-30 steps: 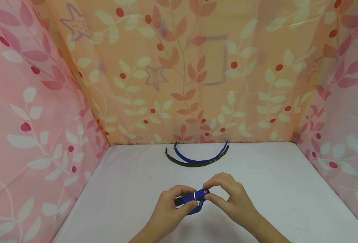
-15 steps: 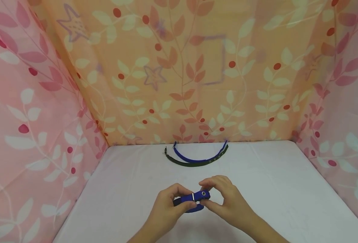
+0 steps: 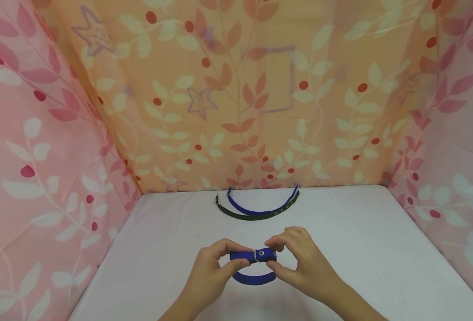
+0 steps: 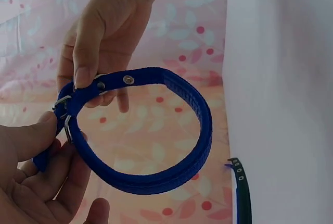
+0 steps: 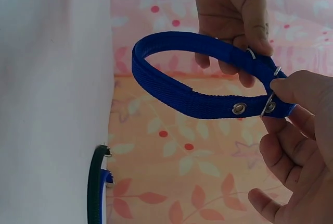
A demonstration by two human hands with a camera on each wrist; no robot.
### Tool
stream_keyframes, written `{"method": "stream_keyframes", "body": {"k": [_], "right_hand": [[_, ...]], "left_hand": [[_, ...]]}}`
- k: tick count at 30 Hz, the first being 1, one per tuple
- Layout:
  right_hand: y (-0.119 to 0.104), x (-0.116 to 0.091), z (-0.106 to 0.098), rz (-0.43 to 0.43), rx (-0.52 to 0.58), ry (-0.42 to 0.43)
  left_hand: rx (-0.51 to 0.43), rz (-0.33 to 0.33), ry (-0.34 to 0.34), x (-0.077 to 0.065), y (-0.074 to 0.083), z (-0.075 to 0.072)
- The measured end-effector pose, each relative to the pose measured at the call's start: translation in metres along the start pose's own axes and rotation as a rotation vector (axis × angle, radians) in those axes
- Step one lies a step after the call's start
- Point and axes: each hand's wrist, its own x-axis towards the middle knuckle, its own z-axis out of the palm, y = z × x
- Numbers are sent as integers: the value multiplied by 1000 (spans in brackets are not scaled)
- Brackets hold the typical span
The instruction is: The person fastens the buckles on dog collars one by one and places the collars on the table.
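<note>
A blue collar (image 3: pixel 254 279) is bent into a loop between both hands above the table. My left hand (image 3: pixel 216 267) pinches it just left of a metal buckle (image 3: pixel 255 255), thumb in front and fingers behind. On the other side, my right hand (image 3: pixel 304 258) pinches the doubled strap by a metal eyelet (image 3: pixel 261 253). From the left wrist, the loop (image 4: pixel 205 130) looks round, its strap passing through metal hardware between the two thumbs. A second eyelet (image 5: pixel 239 108) shows along the strap in the right wrist view. Fingers partly hide the overlapped ends.
Farther back on the white table (image 3: pixel 172 232) lie a dark green collar (image 3: pixel 246 217) and another blue collar (image 3: pixel 244 210), curved side by side. Flower-print cloth (image 3: pixel 240 89) stands behind and along both sides.
The collar's loop has spread open and hangs lower below the hands. My left hand has moved slightly left along the strap, and the eyelet has shifted left, closer to the buckle.
</note>
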Motion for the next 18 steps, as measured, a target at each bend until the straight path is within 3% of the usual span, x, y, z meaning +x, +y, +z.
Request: {"method": "stream_keyframes", "body": {"k": [3,7,10,15,18], "right_hand": [[3,0,-1,-17,-9,-3],[6,2,-3,-19,-12,9],[7,3,-5,3,20,17],[6,2,-5,96,93,33],[4,1,-4,166,154,57]], "left_hand": [[19,-35,32,0,2,-3],[35,-76,161,1,5,-13],[-50,-106,207,2,6,-17],[-348,-195,137,5,2,-11],[-331,-215,79,8,-4,-2]]}}
